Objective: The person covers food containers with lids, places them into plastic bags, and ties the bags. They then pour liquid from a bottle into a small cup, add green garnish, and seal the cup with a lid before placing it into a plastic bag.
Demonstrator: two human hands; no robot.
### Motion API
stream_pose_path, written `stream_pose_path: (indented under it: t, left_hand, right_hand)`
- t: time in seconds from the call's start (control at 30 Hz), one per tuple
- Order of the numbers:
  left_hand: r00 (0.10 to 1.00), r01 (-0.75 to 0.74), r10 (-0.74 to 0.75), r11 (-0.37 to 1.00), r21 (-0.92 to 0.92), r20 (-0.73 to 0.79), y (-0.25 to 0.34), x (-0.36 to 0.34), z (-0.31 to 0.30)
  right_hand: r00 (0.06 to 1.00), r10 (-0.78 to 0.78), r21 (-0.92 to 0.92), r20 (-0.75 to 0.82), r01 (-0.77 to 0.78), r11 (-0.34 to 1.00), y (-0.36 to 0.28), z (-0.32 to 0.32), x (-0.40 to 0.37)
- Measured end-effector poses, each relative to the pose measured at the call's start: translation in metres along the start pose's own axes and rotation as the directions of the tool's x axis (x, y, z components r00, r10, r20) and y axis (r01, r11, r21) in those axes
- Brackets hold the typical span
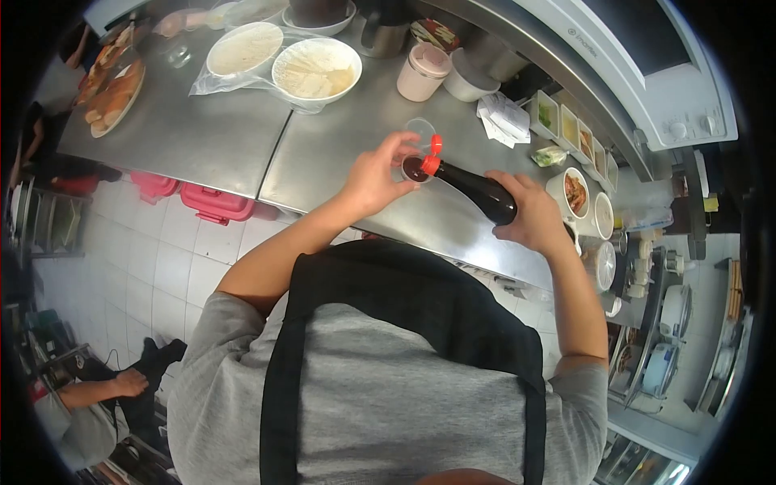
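Note:
My left hand (378, 176) is closed around a small clear sauce cup (415, 168) with dark brown liquid inside. In my right hand (529, 212) is a dark bottle (473, 191) with a red flip cap (433, 155), gripped near its base. The bottle lies tilted almost level, its open red spout right at the cup's rim. Just beyond the cup, a clear round lid (420, 129) rests on the steel counter (339, 141).
Two bowls of pale food, a near bowl (316, 71) among them, stand at the back left by a bread plate (121, 99). A pink canister (423, 71), papers (503, 119) and a kimchi-like bowl (568, 194) lie rightward. Another person's hand (129, 382) shows lower left.

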State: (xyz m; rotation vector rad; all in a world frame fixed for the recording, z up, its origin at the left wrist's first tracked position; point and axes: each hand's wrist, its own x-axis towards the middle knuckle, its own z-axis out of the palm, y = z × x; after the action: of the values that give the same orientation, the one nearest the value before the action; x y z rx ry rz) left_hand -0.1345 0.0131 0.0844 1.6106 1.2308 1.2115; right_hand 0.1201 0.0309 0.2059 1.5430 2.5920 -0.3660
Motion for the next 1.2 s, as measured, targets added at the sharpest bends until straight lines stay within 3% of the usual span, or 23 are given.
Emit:
stream_pose_path:
  t: [0.13, 0.3, 0.57, 0.67, 0.7, 0.83, 0.93, 1.03, 1.2]
  left_hand:
    - [1.000, 0.005, -0.006, 1.000, -0.016, -0.026, 0.019, 0.008, -0.012]
    - [0.997, -0.008, 0.005, 0.999, -0.037, -0.072, 0.049, 0.018, -0.031]
    - [0.991, 0.028, -0.030, 0.999, -0.023, -0.128, 0.041, 0.013, -0.043]
    - [0.985, 0.073, -0.069, 0.997, 0.020, -0.159, 0.005, -0.002, -0.044]
    - [0.981, 0.092, -0.084, 0.995, 0.035, -0.172, -0.009, -0.010, -0.044]
    - [0.964, 0.144, -0.123, 0.987, 0.077, -0.234, -0.057, -0.036, -0.046]
    - [0.954, 0.192, -0.164, 0.977, 0.092, -0.252, -0.078, -0.049, -0.049]
    - [0.950, 0.172, -0.136, 0.979, 0.108, -0.281, -0.091, -0.054, -0.050]
    - [0.949, 0.136, -0.085, 0.979, 0.152, -0.304, -0.101, -0.053, -0.051]
  right_hand:
    - [0.986, -0.102, 0.270, -0.133, 0.135, 0.954, 0.009, 0.018, 0.008]
    - [0.930, -0.202, 0.449, -0.308, 0.330, 0.831, 0.014, 0.046, 0.031]
    - [0.878, 0.029, 0.773, -0.478, 0.405, 0.489, 0.001, 0.101, 0.085]
    - [0.802, 0.060, 0.688, -0.594, 0.468, 0.554, -0.001, 0.106, 0.098]
    - [0.815, 0.082, 0.739, -0.574, 0.472, 0.481, 0.005, 0.116, 0.106]
    - [0.689, 0.028, 0.621, -0.725, 0.634, 0.461, 0.003, 0.097, 0.109]
    - [0.610, 0.047, 0.594, -0.791, 0.747, 0.299, -0.001, 0.057, 0.119]
    - [0.691, 0.133, 0.700, -0.711, 0.675, 0.234, -0.018, 0.025, 0.112]
    - [0.386, 0.088, 0.387, -0.918, 0.829, 0.403, -0.032, 0.040, 0.123]
